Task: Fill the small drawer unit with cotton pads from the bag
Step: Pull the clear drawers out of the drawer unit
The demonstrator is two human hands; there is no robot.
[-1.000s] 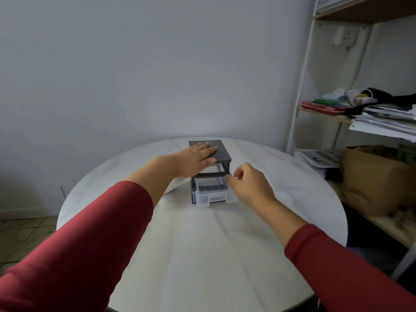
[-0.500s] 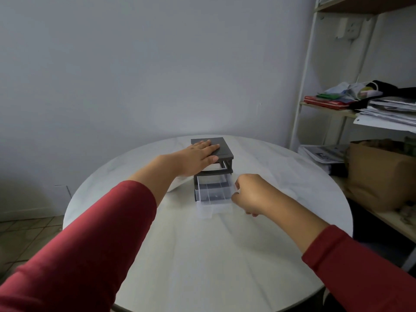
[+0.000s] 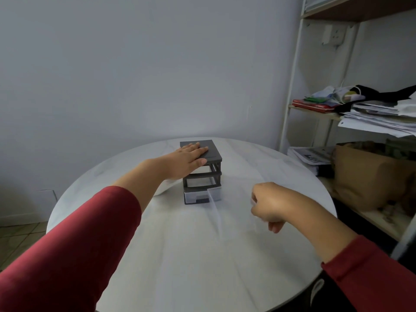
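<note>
Desk (image 3: 180, 255): round, white marble.
Shelf (image 3: 319, 113): at the right, piled with papers.
Unit (image 3: 212, 152): dark grey, toward the desk's far side; upper two slots empty, bottom drawer (image 3: 195, 197) in place.
Left hand (image 3: 189, 158): flat on the unit's top, fingers (image 3: 200, 149) straight and together.
Right hand (image 3: 272, 203): right of the unit, fingers curled on a clear drawer (image 3: 234, 212) outside the unit, blurred.
Bag (image 3: 163, 189): white, just left of the unit, mostly hidden by the left forearm.

A lived-in room at home, used as a study corner: round marble-look worktop (image 3: 202, 255) against a plain wall (image 3: 135, 64), tiled floor (image 3: 20, 235), and an open white shelf unit (image 3: 290, 104) holding loose papers (image 3: 378, 118) and a brown paper bag (image 3: 369, 176).
</note>
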